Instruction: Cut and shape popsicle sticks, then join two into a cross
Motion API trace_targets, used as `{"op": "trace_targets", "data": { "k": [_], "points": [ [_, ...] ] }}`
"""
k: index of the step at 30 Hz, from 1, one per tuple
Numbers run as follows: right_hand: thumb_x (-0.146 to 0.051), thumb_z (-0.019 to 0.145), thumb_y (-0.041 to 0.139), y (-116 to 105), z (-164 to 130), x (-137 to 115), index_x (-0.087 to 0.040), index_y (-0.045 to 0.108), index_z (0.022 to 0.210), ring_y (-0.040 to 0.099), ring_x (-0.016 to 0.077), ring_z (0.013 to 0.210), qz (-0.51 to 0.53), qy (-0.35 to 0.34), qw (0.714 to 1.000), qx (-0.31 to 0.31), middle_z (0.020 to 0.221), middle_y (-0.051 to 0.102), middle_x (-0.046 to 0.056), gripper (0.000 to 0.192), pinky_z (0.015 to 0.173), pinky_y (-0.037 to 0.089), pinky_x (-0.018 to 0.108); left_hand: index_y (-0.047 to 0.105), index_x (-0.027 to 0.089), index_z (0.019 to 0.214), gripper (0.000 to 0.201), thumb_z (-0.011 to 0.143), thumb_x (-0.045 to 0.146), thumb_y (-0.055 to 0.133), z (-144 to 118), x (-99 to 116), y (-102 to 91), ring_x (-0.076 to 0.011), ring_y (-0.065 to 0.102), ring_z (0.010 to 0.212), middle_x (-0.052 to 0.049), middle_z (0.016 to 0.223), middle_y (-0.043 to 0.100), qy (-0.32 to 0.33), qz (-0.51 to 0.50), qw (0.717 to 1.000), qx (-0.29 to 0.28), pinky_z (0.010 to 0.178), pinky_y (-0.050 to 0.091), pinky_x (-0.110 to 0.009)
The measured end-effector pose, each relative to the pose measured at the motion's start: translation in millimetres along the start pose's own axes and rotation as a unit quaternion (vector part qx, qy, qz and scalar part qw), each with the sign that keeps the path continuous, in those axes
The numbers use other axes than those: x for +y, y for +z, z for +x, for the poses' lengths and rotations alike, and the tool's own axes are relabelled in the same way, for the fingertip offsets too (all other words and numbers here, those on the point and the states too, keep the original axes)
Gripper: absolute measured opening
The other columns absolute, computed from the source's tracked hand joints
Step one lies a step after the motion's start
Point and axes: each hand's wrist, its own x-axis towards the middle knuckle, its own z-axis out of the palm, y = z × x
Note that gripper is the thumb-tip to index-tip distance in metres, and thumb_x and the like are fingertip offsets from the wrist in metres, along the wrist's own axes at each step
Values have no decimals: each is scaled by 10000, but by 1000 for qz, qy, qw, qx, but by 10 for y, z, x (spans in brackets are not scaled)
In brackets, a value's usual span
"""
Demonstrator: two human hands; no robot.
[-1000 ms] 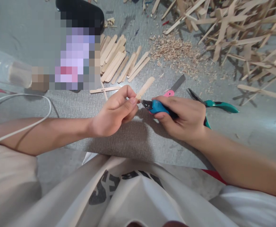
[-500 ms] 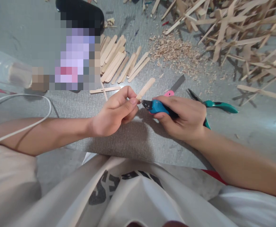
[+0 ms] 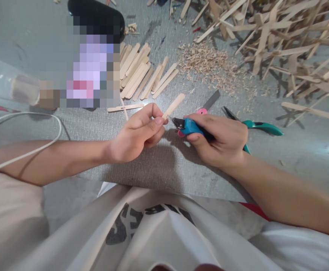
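Observation:
My left hand [image 3: 137, 133] pinches the near end of a flat wooden stick [image 3: 174, 105], which points up and to the right above the grey mat [image 3: 153, 165]. My right hand [image 3: 219, 139] grips blue-handled cutters [image 3: 188, 127]; their dark jaws sit slightly apart, just right of the stick's held end, a small gap from my left thumb. The lower part of the cutters is hidden inside my palm.
A row of trimmed sticks [image 3: 142, 73] lies beyond my left hand. Wood shavings [image 3: 206, 62] and a tangled heap of sticks [image 3: 288, 37] fill the far right. Green-handled pliers [image 3: 262, 127] and a pink-handled blade [image 3: 206, 105] lie behind my right hand. A white cable [image 3: 26, 150] crosses my left forearm.
The cutters have drawn back a little to the right, away from the stick's held end, and their jaws look slightly parted. My left hand and the stick have barely moved.

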Motion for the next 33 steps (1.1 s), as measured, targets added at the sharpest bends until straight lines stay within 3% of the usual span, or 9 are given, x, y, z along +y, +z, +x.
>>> {"op": "trace_targets", "data": {
  "k": [6, 12, 19, 33],
  "points": [
    [-620, 1234, 605, -4, 15, -16, -255, 851, 1189, 702, 192, 588, 12, -12, 1000, -21, 726, 759, 13, 443, 584, 534, 339, 482, 273, 961, 454, 1162, 576, 755, 5, 28, 29, -71, 231, 467, 149, 568, 348, 10, 0, 1000, -7, 500, 225, -217],
    [-552, 1272, 549, 1, 42, -27, -186, 813, 1166, 658, 160, 597, 12, -52, 999, -7, 748, 742, 26, 464, 589, 498, 305, 483, 274, 951, 461, 1154, 575, 767, -2, 26, 19, -74, 235, 461, 145, 563, 344, 15, 7, 1000, -9, 502, 222, -235],
    [-673, 1229, 575, -22, 12, -3, -240, 860, 1136, 676, 192, 592, -1, -15, 1000, -25, 729, 753, 31, 527, 582, 510, 344, 493, 268, 962, 420, 1174, 522, 751, -3, 14, 9, -64, 230, 454, 151, 569, 349, 28, -1, 999, -19, 499, 225, -221],
    [-607, 1238, 600, -34, 7, 28, -232, 874, 1194, 647, 168, 574, 50, -24, 997, -43, 685, 692, -5, 466, 604, 539, 307, 511, 258, 911, 489, 1104, 582, 822, -13, 48, 29, -64, 253, 454, 142, 554, 347, 1, 5, 1000, -1, 494, 217, -220]
  ]
}}
